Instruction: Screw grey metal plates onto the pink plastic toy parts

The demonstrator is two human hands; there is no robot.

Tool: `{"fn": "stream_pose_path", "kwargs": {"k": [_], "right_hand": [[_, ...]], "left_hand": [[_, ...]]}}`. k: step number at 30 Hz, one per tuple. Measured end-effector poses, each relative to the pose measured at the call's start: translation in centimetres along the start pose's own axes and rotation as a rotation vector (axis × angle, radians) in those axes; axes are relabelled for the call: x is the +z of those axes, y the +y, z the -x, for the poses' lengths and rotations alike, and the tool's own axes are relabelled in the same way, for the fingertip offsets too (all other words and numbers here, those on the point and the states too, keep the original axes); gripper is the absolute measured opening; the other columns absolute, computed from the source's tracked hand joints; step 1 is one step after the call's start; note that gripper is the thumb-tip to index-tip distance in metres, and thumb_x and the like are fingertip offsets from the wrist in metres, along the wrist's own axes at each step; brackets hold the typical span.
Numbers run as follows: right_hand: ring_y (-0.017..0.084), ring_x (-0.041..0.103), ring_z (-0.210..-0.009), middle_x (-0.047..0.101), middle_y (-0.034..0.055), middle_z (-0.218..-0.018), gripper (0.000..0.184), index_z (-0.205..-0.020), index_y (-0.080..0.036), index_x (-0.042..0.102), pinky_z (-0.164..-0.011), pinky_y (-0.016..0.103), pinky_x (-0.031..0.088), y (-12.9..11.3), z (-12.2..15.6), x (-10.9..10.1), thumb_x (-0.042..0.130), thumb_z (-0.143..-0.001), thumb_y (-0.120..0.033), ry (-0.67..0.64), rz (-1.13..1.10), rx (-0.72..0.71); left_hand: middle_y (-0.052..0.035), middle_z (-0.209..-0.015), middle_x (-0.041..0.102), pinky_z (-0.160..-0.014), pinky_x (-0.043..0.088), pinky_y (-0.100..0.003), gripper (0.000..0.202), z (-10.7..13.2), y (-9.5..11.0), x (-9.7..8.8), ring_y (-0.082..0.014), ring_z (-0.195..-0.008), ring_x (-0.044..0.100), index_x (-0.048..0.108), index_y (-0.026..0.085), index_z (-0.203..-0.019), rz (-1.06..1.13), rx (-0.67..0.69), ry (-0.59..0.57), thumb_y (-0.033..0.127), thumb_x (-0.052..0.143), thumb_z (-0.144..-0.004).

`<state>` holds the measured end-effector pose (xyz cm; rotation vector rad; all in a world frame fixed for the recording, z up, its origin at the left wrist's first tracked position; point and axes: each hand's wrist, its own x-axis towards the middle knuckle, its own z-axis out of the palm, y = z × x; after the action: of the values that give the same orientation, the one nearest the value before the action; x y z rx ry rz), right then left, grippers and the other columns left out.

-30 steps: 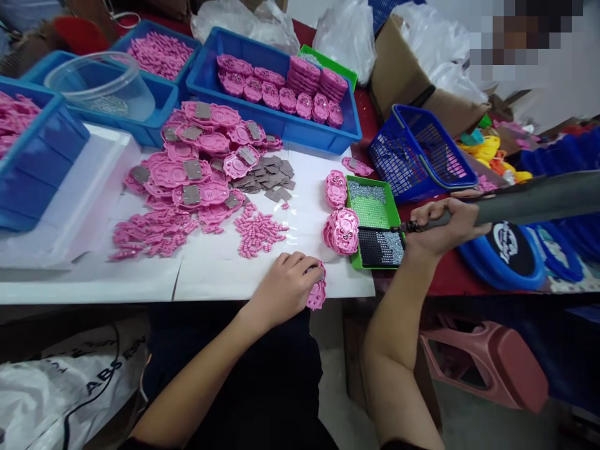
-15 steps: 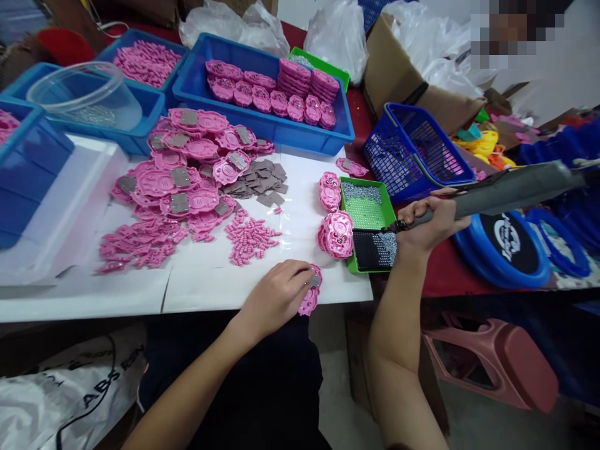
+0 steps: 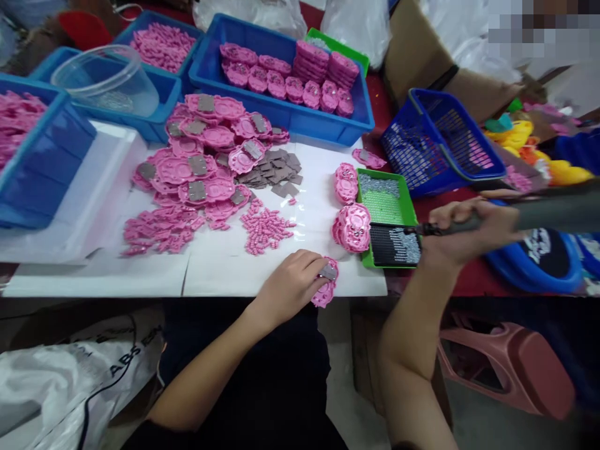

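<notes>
At the table's front edge my left hand (image 3: 293, 284) is closed on a pink plastic part (image 3: 324, 294) with a small grey plate (image 3: 329, 271) on it. My right hand (image 3: 469, 228) wraps around a grey electric screwdriver (image 3: 553, 209), held level with its tip pointing left. That tip is over the right end of a black screw tray (image 3: 387, 242) bearing rows of small screws, inside a green bin (image 3: 367, 257). Left of this bin stand stacked pink parts (image 3: 352, 226). Small pink pieces (image 3: 265, 228) and grey metal plates (image 3: 274, 169) lie heaped beyond my left hand.
Pink parts with plates (image 3: 201, 156) are piled left of centre. Behind them a blue bin (image 3: 290, 109) holds rows of pink parts. A blue basket (image 3: 440, 147) stands behind the green bin. At right below is a pink stool (image 3: 529, 369).
The view has shifted, so the table's things sit farther right. My right hand has drawn the screwdriver rightward along the screw tray. My left hand still holds the pink part.
</notes>
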<state>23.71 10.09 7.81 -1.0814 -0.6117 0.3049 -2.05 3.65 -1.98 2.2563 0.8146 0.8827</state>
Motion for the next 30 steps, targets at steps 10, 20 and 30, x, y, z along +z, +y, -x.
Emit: {"fn": "stream_pose_path", "kwargs": {"k": [10,20,30], "right_hand": [[0.009,0.033,-0.031,0.044,-0.0108,-0.047,0.014,-0.087,-0.027,0.06,-0.034,0.024,0.036,-2.4,11.7,1.1,0.066,-0.075,-0.025,-0.678,-0.124,0.103],[0.006,0.027,-0.033,0.038,-0.0128,-0.046,0.023,-0.087,-0.027,0.053,-0.034,0.021,0.028,-0.5,11.8,2.5,0.07,-0.072,-0.028,-0.664,-0.097,0.274],[0.007,0.029,-0.033,0.04,-0.0122,-0.047,0.028,-0.084,-0.028,0.051,-0.036,0.025,0.025,-0.4,12.2,3.0,0.073,-0.067,-0.024,-0.656,-0.089,0.37]], "left_hand": [[-0.0084,-0.117,0.07,-0.096,0.054,-0.039,0.027,-0.1,-0.2,0.1,-0.0249,-0.111,0.064,0.058,0.017,-0.126,0.057,-0.036,-0.028,0.017,0.065,-0.1],[-0.0094,-0.116,0.07,-0.096,0.056,-0.039,0.028,-0.1,-0.3,0.3,-0.0253,-0.111,0.065,0.058,0.016,-0.126,0.036,-0.083,-0.033,0.015,0.065,-0.098],[-0.0098,-0.12,0.069,-0.098,0.055,-0.041,0.035,-0.2,-0.2,0.4,-0.0271,-0.115,0.064,0.055,0.018,-0.131,0.016,-0.102,-0.059,0.016,0.065,-0.098]]}}
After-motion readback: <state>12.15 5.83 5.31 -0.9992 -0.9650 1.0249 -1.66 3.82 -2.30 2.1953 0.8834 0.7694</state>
